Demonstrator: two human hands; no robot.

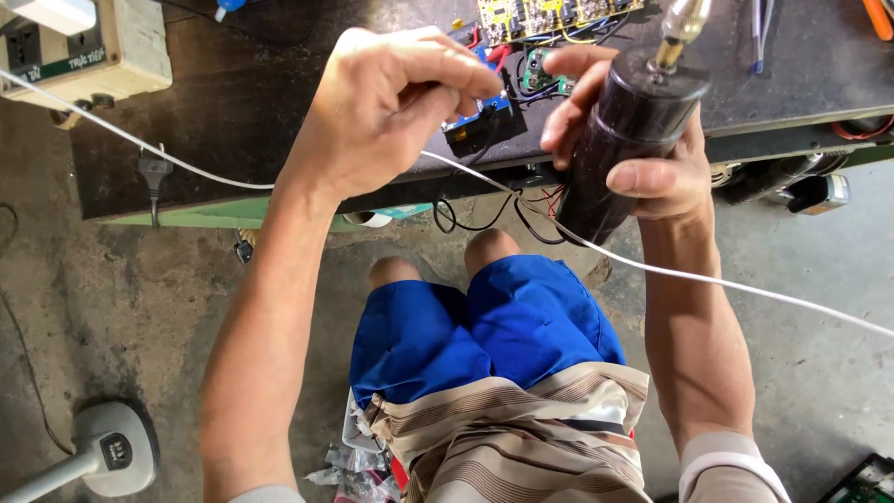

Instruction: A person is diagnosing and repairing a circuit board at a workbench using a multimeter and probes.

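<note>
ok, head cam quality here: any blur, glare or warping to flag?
Head view: lit evenly by daylight, soft shadows under the bench; mild glare on the dark cylinder in the right hand; left hand sharp; wide-angle bending at the edges, where the white cord curves.

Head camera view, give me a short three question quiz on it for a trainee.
1. True or false: the right hand grips a dark cylinder-shaped motor.
2. What colour is the cord running across the scene?
3. The left hand is: A) pinched shut near a small circuit board, B) flat on the floor, C) holding a plug.

Key: 1 true; 2 white; 3 A.
</note>
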